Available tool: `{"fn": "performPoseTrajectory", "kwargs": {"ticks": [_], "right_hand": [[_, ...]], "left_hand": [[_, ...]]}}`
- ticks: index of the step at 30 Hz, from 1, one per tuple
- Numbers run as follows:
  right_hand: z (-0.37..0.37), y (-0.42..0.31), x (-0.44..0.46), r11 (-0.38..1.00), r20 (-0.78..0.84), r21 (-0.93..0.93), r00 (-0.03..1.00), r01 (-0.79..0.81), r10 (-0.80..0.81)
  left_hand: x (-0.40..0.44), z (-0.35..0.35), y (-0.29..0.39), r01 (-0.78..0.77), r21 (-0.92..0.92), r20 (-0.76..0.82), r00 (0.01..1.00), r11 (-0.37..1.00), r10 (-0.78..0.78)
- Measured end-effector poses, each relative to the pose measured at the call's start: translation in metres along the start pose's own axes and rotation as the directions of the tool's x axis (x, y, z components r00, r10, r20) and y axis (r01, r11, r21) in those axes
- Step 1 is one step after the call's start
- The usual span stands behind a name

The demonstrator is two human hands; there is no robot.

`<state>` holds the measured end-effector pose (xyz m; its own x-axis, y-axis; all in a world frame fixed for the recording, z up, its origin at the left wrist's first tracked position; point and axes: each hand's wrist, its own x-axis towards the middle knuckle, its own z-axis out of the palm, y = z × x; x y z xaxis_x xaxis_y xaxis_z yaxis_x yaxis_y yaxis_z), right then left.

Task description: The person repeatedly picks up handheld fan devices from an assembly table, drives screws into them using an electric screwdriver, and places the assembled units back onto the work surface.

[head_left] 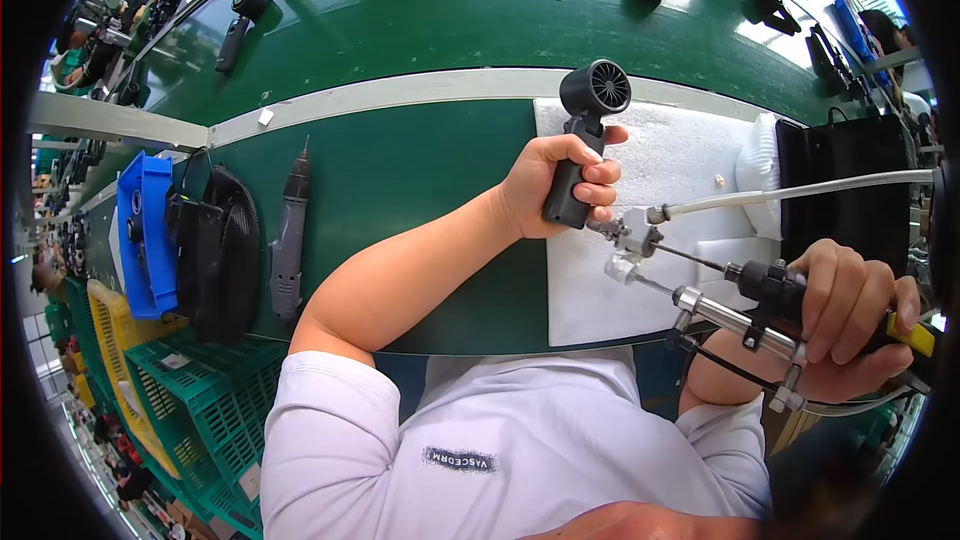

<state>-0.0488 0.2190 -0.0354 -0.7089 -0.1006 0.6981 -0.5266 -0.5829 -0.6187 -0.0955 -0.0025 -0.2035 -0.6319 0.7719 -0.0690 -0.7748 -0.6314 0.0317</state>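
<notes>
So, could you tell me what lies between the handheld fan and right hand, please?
The head view shows metal fittings and the black tool's front.

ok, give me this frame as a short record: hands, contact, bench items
left hand: closed around a handheld fan
right hand: wrapped around a black tool, alongside a metal linkage
tool-fan contact: cannot tell
below fan: white pad
bench left: grey power screwdriver, black bag, blue tray
</notes>
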Motion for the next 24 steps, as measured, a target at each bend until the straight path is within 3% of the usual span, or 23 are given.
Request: {"fn": "performPoseTrajectory", "kwargs": {"ticks": [24], "right_hand": [[0.013,0.046,-0.013,0.997,-0.036,-0.064,0.999,-0.04,0.037]], "left_hand": [[-0.002,-0.003,-0.007,-0.098,-0.06,0.004,0.995,0.993,0.099]]}}
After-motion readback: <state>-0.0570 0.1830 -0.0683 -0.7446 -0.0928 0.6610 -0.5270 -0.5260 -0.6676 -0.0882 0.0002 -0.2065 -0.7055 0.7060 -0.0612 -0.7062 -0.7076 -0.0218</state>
